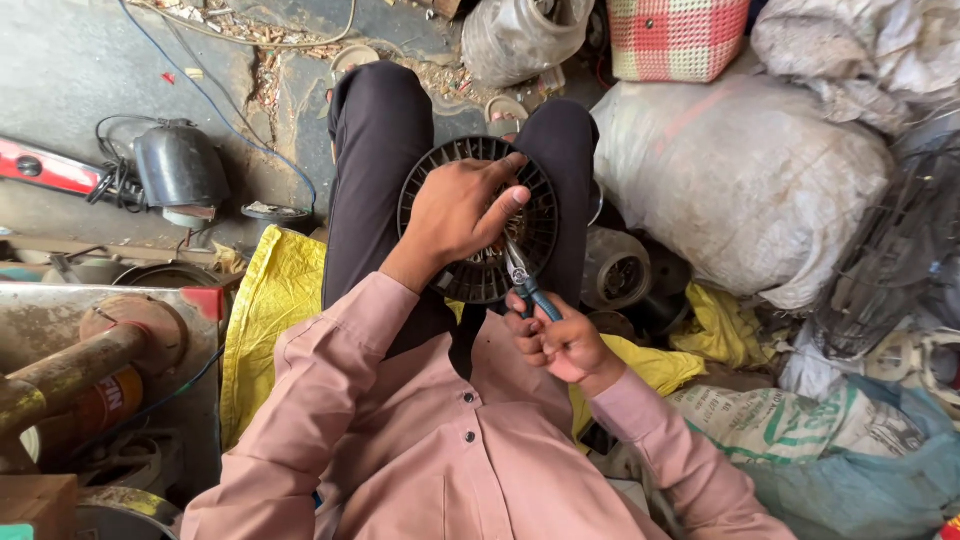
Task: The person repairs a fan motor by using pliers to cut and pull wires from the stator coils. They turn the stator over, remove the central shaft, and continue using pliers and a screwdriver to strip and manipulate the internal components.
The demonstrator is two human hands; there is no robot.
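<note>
On our lap: fan cover (480, 225), left hand (455, 215) on top of it, right hand (560, 340) just behind with pliers (522, 280) touching its near edge. Left of our legs: lamp (180, 170). Right: big sack (740, 180), basket (675, 35) beyond it.

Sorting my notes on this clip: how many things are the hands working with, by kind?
Round black slatted fan guard, under left hand: 1
Blue-handled metal pliers, in right hand: 1
Total: 2
</note>
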